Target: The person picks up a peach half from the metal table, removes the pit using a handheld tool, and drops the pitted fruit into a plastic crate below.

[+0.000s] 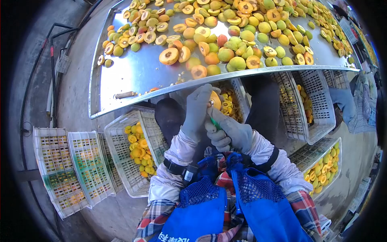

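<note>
The right hand has its fingers curled round a green-handled tool, its working tip hard to make out, while the left hand has its fingers folded on a cut fruit, partly hiding it. The fruit, just short of the metal table, is probably light, bruisable and slippery where cut, best cupped by its skin

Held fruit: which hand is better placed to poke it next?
Probably the right hand: it grips the green tool close to the fruit, which the left hand holds.
</note>
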Available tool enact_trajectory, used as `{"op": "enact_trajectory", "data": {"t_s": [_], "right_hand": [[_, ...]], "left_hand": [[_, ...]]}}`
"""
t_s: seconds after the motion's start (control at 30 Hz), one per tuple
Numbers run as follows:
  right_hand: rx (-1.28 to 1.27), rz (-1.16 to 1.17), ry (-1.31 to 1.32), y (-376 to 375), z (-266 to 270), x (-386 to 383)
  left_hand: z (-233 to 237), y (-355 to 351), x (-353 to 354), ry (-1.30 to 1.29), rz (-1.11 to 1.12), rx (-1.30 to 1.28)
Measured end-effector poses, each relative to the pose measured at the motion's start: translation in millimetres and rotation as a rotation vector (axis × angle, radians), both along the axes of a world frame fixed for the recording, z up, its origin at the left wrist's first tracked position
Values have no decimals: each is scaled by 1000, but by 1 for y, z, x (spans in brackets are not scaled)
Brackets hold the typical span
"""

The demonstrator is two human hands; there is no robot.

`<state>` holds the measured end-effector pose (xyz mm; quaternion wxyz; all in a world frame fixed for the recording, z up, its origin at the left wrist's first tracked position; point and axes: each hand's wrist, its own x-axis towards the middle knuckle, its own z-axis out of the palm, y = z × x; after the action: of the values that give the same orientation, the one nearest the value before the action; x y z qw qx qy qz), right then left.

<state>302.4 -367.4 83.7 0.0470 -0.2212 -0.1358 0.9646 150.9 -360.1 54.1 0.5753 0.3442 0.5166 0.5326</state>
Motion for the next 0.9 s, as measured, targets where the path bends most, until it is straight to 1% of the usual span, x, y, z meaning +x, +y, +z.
{"op": "enact_trajectory", "data": {"t_s": [0.03, 0.13, 0.23, 0.27, 0.33, 0.37, 0.4, 0.47, 0.57, 0.6, 0.63, 0.7, 0.73, 0.77, 0.8, 0.83, 0.87, 0.9], "right_hand": [[-23, 8, -12, 0, -3, 2], [-180, 52, 282, 2, -17, 2], [-65, -84, 222, -1, -17, -4], [7, -87, 167, 0, -15, -6], [135, -92, 46, -2, -12, -5], [101, -111, 47, -4, -17, -4], [84, -130, 54, 0, -26, -4], [80, -196, 42, 8, -39, 4], [396, -76, -495, 31, -69, 5], [707, -109, -625, 32, -85, 0], [1010, -126, -815, 34, -95, -6], [992, -307, -820, 33, -106, -15], [1138, -439, -766, 29, -96, -22], [1057, -405, -737, 28, -87, -28], [981, -375, -705, 28, -79, -34], [907, -345, -671, 29, -74, -36], [1031, -364, -696, 30, -92, -38], [1026, -362, -715, 28, -105, -38]], "left_hand": [[-4, 1, 2, 221, 18, 32], [-5, 2, 5, 221, 48, 202], [-3, 0, 10, -572, 47, -93], [1, -1, 11, -601, 43, -105], [-14, -1, 10, -626, 166, -95], [-23, -3, 9, -636, 228, -92], [-29, 1, 12, -596, 337, -4], [-61, 6, -10, -29, 373, 174], [-60, -1, -37, -105, 342, 243], [-54, -3, -41, -187, 337, 302], [-55, -6, -44, -179, 346, 307], [-57, -12, -51, -163, 364, 317], [-56, -19, -50, 225, 362, 395], [-52, -24, -50, 616, 345, 471], [-37, -33, -54, 722, 328, 424], [-39, -37, -64, -101, 401, 254], [-41, -48, -81, 9, 452, 279], [-44, -60, -97, 122, 506, 297]]}}
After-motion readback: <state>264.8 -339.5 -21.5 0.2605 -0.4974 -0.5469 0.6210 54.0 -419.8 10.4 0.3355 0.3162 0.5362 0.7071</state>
